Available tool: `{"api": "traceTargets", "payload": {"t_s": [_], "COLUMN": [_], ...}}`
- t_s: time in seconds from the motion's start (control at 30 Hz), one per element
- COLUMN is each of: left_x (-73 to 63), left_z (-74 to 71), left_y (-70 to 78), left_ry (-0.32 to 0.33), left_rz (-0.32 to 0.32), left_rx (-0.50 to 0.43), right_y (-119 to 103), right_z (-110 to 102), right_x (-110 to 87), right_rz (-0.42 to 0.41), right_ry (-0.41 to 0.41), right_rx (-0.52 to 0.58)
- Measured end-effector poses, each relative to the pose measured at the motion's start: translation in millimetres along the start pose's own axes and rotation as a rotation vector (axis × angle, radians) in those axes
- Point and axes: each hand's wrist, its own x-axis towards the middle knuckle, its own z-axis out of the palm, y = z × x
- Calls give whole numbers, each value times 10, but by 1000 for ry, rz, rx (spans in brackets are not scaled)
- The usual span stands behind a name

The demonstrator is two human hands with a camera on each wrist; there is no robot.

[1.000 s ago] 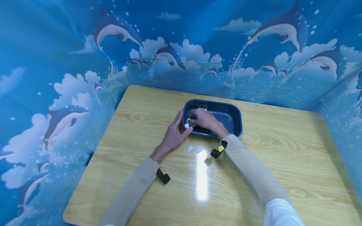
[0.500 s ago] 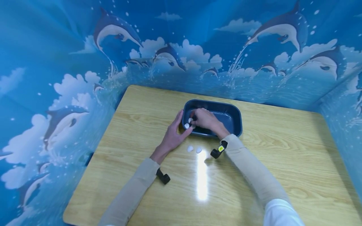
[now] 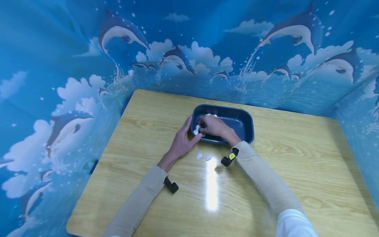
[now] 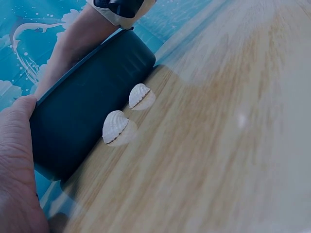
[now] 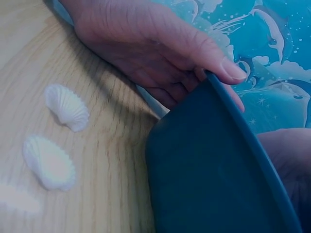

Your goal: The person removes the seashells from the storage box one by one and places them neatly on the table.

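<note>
A dark blue plastic basin [image 3: 238, 128] stands on the wooden table. My left hand [image 3: 181, 141] braces its near left corner, fingers fairly straight along the end wall. In the right wrist view, that hand's thumb [image 5: 228, 70] lies over the rim. My right hand [image 3: 214, 125] reaches into the basin's left end with bent fingers among several white seashells [image 3: 196, 131]; I cannot tell whether it pinches one. More shells [image 3: 215, 115] show beyond its knuckles. Two ribbed white seashells, one on the left [image 3: 199, 156] and one on the right [image 3: 208, 157], lie on the table in front of the basin.
The light wooden table [image 3: 296, 158] ends close behind the basin. Blue dolphin-printed cloth [image 3: 189, 39] hangs beyond the table's back and side edges. Each wrist carries a small black camera, on the left [image 3: 171, 186] and on the right [image 3: 228, 158]. Light glares off the tabletop.
The right hand's fingers have shifted slightly among the shells inside the basin, and a shell there has moved a little. The left hand, the basin and the two shells on the table stay put.
</note>
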Motion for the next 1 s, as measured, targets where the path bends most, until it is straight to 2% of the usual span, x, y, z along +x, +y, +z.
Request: {"api": "traceTargets", "payload": {"t_s": [0.2,0.4,0.6,1.0], "left_x": [-3,-4,-1,-7], "left_z": [4,5,9,8], "left_y": [1,12,8,16], "left_ry": [2,3,2,7], "left_rz": [-13,-20,-12,-24], "left_rx": [11,7,-9,19], "right_y": [20,44,49,77], "right_z": [21,35,40,15], "right_x": [2,-2,-6,-53], "right_rz": [17,14,17,28], "right_ry": [22,33,4,-33], "right_rx": [-39,-23,-17,12]}}
